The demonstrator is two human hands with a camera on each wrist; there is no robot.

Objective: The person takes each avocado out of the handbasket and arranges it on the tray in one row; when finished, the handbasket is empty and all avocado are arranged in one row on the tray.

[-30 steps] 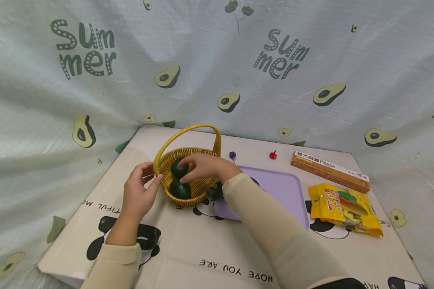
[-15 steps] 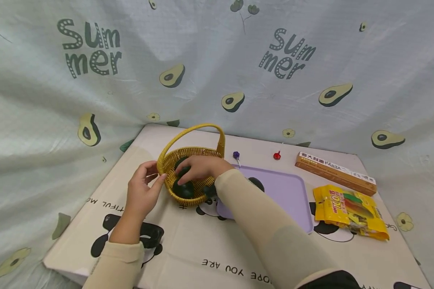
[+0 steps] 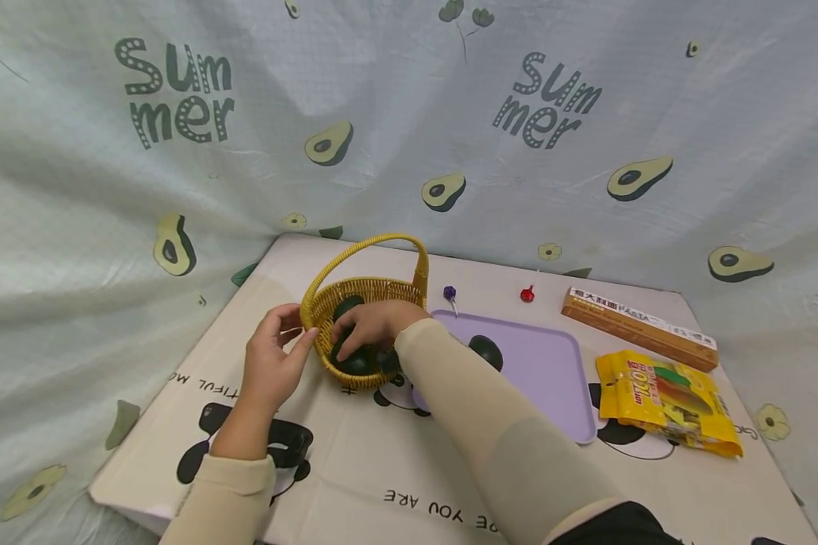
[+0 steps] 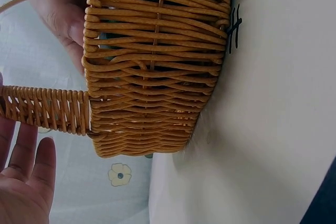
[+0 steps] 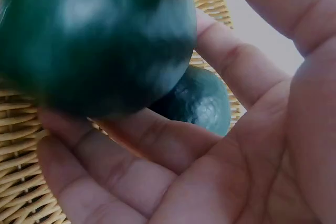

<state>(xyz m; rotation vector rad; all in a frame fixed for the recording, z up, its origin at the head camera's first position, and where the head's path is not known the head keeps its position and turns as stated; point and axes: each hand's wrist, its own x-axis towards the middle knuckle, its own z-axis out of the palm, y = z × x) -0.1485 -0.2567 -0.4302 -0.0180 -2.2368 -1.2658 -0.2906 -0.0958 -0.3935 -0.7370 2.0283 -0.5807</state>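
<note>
the right hand (image 3: 373, 324) has sunk deeper into the basket (image 3: 385, 286), covering more of the nearer avocado (image 3: 358, 365); its sleeve (image 3: 480, 409) has shifted left, uncovering another avocado (image 3: 486, 352) on the purple tray (image 3: 545, 371).

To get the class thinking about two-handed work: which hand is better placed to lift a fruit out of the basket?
Likely the right hand: it reaches inside the basket, its fingers at a dark green fruit. The left hand is outside, thumb and fingers on the handle.
</note>
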